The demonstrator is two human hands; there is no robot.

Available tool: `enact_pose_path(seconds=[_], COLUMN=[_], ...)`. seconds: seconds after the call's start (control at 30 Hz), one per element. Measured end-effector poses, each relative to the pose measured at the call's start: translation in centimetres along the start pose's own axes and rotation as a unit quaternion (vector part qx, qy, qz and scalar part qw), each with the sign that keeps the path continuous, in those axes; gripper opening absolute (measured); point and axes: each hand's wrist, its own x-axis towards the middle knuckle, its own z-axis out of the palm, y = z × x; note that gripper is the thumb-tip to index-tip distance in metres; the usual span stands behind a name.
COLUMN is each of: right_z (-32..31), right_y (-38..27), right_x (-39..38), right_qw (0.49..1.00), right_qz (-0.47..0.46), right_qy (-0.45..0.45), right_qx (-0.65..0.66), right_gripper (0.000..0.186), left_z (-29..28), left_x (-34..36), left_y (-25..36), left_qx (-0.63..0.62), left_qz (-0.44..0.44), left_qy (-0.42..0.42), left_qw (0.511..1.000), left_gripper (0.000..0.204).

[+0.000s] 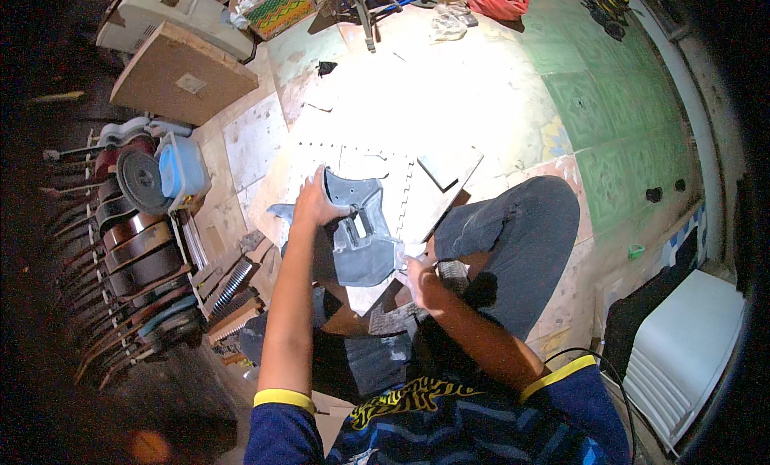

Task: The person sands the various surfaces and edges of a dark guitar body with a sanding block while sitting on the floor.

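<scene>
A grey electric guitar body [365, 260] with cut-out cavities lies tilted over my lap and a pale board [362, 300]. My left hand [314, 203] is closed over its upper left edge, with the thumb on the face near the cavities. At the lower right edge of the body, my right hand [419, 279] pinches a small whitish piece [412, 252], like a folded sheet, against or close to the side. Its exact kind is hard to make out.
Several guitars [132, 248] stand in a row at the left, beside a blue-lidded plastic tub [183, 172]. A metal spring [231, 288] lies among wood pieces. A flat block [437, 170] rests ahead. A cardboard box [180, 76], red bag [497, 0] and white plastic unit [686, 349] surround the floor.
</scene>
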Motion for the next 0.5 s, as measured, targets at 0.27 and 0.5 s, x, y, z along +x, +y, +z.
enact_pose_path(seconds=[0.27,0.5], right_z=[-4.8,-7.1], right_y=[-9.3,-14.8], right_x=[-1.2,-3.5], right_qw=[0.890,0.955], right_qz=[0.268,0.025], right_qy=[-0.035,-0.003], right_qx=[0.367,0.295], right_gripper=[0.029,0.035], left_z=[-2.5,-11.0], left_x=[0.1,-3.8], left_y=[0.8,0.7], left_qx=[0.010,-0.029], left_qz=[0.015,0.051], left_qy=[-0.003,0.110], left_qw=[1.000,0.992], left_gripper=[0.116,0.101])
